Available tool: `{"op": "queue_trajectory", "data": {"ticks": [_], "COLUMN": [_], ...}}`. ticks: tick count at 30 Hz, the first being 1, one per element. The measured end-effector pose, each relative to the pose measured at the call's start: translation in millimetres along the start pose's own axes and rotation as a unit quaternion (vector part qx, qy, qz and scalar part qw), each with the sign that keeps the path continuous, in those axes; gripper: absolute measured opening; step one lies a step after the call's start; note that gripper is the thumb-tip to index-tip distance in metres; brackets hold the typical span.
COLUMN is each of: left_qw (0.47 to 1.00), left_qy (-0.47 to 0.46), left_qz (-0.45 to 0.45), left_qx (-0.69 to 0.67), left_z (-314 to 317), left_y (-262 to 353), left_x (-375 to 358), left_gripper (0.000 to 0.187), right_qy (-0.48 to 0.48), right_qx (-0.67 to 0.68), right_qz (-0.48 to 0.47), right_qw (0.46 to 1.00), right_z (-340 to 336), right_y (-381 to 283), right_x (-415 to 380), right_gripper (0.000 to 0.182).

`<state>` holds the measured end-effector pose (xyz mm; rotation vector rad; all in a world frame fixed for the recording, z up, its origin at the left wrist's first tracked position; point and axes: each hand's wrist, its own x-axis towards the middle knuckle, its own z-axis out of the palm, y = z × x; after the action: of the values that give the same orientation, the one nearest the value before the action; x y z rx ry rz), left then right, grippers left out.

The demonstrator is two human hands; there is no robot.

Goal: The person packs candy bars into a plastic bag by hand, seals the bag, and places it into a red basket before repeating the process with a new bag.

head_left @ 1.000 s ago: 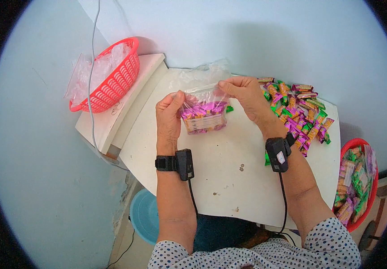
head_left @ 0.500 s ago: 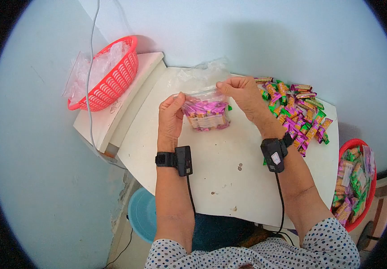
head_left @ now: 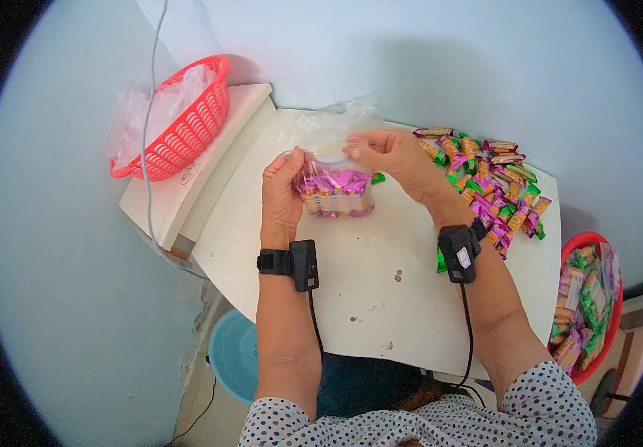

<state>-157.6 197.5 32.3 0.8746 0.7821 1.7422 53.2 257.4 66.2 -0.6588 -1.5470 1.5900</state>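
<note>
Between my hands hangs a clear zip bag [head_left: 334, 201] packed with small purple-wrapped snacks, a white printed label across its front. My left hand [head_left: 283, 190] pinches the upper left corner of this bag. At its upper right, my right hand [head_left: 392, 158] has thumb and fingers closed on the zip edge. The zip edge bows between the two grips. Behind the bag lies more clear plastic [head_left: 336, 119], seemingly empty bags. Loose wrapped snacks [head_left: 496, 186] in purple and green are heaped to the right of my right hand.
On a white ledge [head_left: 228, 123] at the left, a red basket [head_left: 195, 123] holds clear plastic bags. A red tub [head_left: 593, 369] with filled snack bags stands at the right. Below the white table [head_left: 351, 283] is a blue basin [head_left: 232, 354]. A grey cable [head_left: 146, 149] hangs at left.
My right hand has moved left along the bag's top edge. The bag has shifted slightly left, and its zip edge, straight before, now bows.
</note>
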Motion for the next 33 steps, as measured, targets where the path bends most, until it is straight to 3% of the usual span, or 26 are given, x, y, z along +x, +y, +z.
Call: {"op": "queue_trajectory", "data": {"ticks": [2,12,17,20,21,23,24,26,27,29,31,33], "left_qw": [1.0,0.999,0.996,0.996,0.996,0.97,0.984,0.966,0.967,0.961,0.96,0.961], "left_qy": [-0.016,-0.031,-0.067,-0.058,-0.06,-0.201,-0.108,-0.162,-0.143,-0.155,-0.152,-0.152], "left_qz": [-0.009,-0.024,-0.055,-0.064,-0.066,-0.128,-0.132,-0.175,-0.18,-0.184,-0.188,-0.182], "left_qx": [-0.004,-0.013,-0.022,0.004,0.021,-0.057,-0.047,-0.103,-0.106,-0.133,-0.142,-0.144], "left_z": [3.3,4.4,-3.8,-13.3,-18.1,-35.2,-17.3,-35.3,-34.1,-36.5,-43.2,-43.1], "left_y": [2.0,0.5,-3.7,-19.0,-26.3,-30.4,-25.7,-24.8,-22.7,-23.8,-24.1,-23.4], "left_x": [-2.5,-2.2,-1.5,-6.6,-4.2,8.0,3.2,10.0,9.4,15.2,14.3,15.6], "left_gripper": [0.019,0.016,0.028,0.038,0.042,0.046,0.047,0.043,0.042,0.043,0.044,0.044], "right_qy": [-0.04,-0.032,0.017,0.008,-0.003,0.031,0.05,0.088,0.1,0.192,0.238,0.347], "right_qx": [-0.015,-0.168,-0.061,-0.139,-0.129,-0.054,-0.015,-0.036,-0.049,0.014,-0.035,0.006], "right_qz": [0.009,0.003,0.026,0.06,0.021,0.058,0.072,0.032,0.011,0.012,0.039,0.029], "right_qw": [0.999,0.985,0.998,0.988,0.991,0.996,0.996,0.995,0.994,0.981,0.97,0.938], "right_z": [2.2,4.5,20.4,7.3,3.5,-1.8,-9.8,-40.2,-54.7,-83.1,-130.8,-159.3], "right_y": [-1.9,4.3,-12.2,-17.9,-27.0,-64.8,-78.9,-92.9,-101.5,-121.7,-141.0,-159.4], "right_x": [-1.5,-4.0,-15.3,-14.4,-20.3,-47.2,-61.7,-97.1,-114.9,-158.4,-212.9,-264.9], "right_gripper": [0.052,0.034,0.033,0.035,0.036,0.033,0.032,0.034,0.036,0.032,0.028,0.03]}}
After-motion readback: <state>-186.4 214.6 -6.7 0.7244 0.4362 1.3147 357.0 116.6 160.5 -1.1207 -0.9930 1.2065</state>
